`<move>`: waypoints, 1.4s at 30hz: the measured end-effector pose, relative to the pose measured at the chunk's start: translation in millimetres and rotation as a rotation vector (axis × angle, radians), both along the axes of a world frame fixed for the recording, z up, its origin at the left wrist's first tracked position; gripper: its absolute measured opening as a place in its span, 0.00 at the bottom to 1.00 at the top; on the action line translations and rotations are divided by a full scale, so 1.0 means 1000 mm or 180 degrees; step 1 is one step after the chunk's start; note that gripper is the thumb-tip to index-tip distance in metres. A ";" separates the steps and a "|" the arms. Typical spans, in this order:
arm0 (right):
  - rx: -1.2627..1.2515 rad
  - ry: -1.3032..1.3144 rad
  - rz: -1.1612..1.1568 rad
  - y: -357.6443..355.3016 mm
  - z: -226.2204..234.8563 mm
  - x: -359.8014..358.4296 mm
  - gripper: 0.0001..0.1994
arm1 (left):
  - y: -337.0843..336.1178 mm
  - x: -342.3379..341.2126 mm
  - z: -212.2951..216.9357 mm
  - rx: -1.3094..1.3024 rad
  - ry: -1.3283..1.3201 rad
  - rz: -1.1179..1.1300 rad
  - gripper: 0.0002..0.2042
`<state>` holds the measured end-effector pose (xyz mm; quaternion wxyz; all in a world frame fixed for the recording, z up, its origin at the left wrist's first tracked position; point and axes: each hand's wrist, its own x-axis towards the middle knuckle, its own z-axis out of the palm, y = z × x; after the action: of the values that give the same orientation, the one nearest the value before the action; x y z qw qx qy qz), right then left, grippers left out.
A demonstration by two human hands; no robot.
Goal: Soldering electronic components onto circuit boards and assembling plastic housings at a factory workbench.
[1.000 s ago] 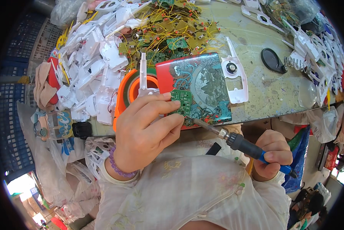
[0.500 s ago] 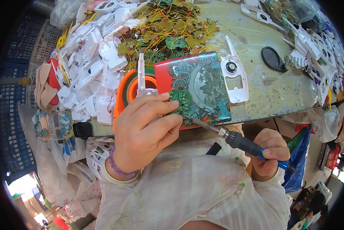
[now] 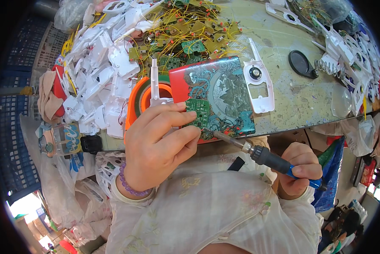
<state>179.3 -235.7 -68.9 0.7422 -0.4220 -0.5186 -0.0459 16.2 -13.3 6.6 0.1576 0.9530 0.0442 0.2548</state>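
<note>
So I'm standing here watching this bench (image 3: 279,80) and the left hand (image 3: 160,137) has its fingers bunched narrow, pinching a little green board (image 3: 199,109) by its left side. The board sits over the lower left part of a flat red-and-teal slab (image 3: 234,93). The right hand (image 3: 300,169) is wrapped snugly around the blue handle of an iron (image 3: 266,157), tip pointed at the board's lower edge. Can't tell from here if it's actually touching.

Container-wise, it's a lot. There's a thin plastic bag (image 3: 107,167) hanging at the bench edge by the left wrist, with white bits showing through. A clear bottle (image 3: 71,137) with blue print is near it, no clue what's inside. Slotted blue crates (image 3: 22,178) run down the far left, contents too dark to make out. Another clear bag (image 3: 71,17) sits crumpled at the upper left.

The rest is loose: a heap of white casings (image 3: 101,72) on the left, and beside it a tangle of wired boards (image 3: 190,34).
</note>
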 end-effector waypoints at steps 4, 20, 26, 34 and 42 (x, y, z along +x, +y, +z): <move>-0.0021 0.0011 -0.0019 0.001 0.000 0.000 0.16 | 0.000 0.000 0.000 -0.0034 -0.0019 0.0010 0.13; -0.0160 -0.0421 0.0147 -0.001 0.011 0.006 0.14 | -0.009 0.005 -0.001 -0.0047 -0.0128 0.0200 0.11; -0.0121 -0.0447 0.0122 -0.002 0.010 0.007 0.15 | -0.010 0.005 -0.002 -0.0039 -0.0156 0.0211 0.11; -0.0147 -0.0459 0.0158 -0.002 0.011 0.006 0.15 | -0.011 0.005 -0.002 -0.0024 -0.0164 0.0208 0.11; -0.0207 -0.0432 0.0135 0.000 0.015 0.005 0.14 | -0.013 0.003 -0.005 -0.0035 -0.0186 0.0225 0.12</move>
<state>184.0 -236.0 -53.5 0.6920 -0.4308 -0.5777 -0.0418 19.5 -26.5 1.9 0.1550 0.9422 0.0745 0.2877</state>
